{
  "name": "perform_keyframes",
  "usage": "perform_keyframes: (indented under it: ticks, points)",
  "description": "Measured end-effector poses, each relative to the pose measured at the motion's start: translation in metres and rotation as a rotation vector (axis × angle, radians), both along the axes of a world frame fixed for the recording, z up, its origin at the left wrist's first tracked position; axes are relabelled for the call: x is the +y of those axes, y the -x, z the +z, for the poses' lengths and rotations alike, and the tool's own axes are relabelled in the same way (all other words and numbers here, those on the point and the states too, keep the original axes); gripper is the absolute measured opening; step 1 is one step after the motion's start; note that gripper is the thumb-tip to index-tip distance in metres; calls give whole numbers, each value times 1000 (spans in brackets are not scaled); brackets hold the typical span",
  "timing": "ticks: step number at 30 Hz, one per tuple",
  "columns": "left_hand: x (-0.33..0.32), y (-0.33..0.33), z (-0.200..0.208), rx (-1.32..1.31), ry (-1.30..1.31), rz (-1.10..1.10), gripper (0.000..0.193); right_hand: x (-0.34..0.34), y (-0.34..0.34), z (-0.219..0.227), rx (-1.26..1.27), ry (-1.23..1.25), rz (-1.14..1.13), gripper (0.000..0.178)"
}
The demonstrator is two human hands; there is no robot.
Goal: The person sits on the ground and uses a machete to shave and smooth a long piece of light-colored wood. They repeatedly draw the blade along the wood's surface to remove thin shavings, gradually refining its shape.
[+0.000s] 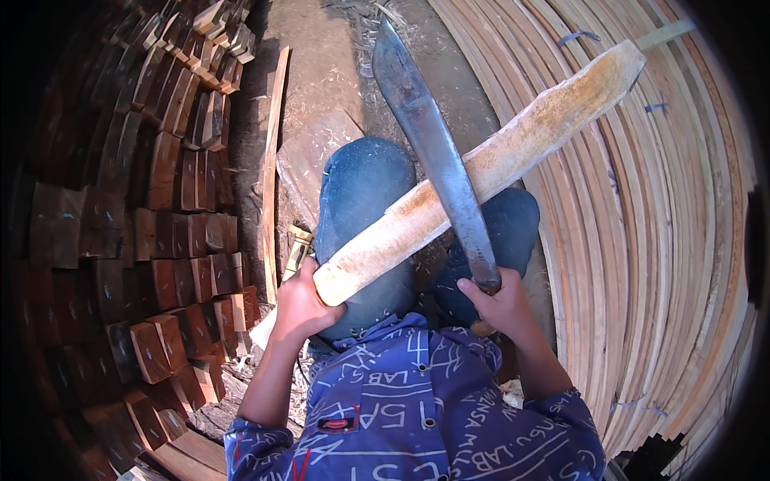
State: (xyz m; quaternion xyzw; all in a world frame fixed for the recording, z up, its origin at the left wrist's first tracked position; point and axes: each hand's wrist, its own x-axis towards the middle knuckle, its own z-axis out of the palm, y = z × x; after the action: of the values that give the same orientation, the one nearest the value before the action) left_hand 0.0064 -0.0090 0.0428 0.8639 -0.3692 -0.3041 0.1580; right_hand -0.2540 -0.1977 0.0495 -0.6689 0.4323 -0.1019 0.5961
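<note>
My left hand (303, 305) is closed around the near end of a long pale wooden board (545, 120). The board slants up and away to the right, above my knees, with brown patches along its face. In my right hand (499, 301) is a machete (433, 144), gripped by its handle. Its broad dark blade points away and a little left, crossing over the board near the board's middle. Whether blade and board touch, I cannot tell.
Stacked dark-sided wood blocks (180, 212) rise along the left. Long thin planks (577, 200), some tied with blue strips, curve along the right. A narrow wood strip (275, 160) lies on the dirt ground (313, 48), among scattered shavings.
</note>
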Motion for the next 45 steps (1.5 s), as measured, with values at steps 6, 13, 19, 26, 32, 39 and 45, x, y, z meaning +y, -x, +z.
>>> perform_keyframes:
  ticks: [6, 13, 19, 26, 32, 39, 45]
  points:
    - [-5, 7, 5, 5, 11, 20, 49, 6, -6, 1, 52, -263, -75, 26]
    - [-4, 9, 2, 1, 97, 14, 45, 5, -9, 6, 27, -282, -147, 26]
    - [2, 2, -4, 41, 131, -33, 56, 7, -31, 19, -53, -79, -280, 27]
    - [-8, -7, 22, -5, -91, -223, 70, -11, -61, 24, -120, 42, -398, 23]
    - [23, -16, 50, -59, 32, -240, 85, -9, -68, 10, -146, 97, -463, 27]
    - [120, -65, 64, 52, -405, 43, 118, -9, -70, 13, -163, 154, -493, 23]
    - [190, -44, 4, 24, -429, -13, 119, -13, -81, 27, -94, 223, -492, 22]
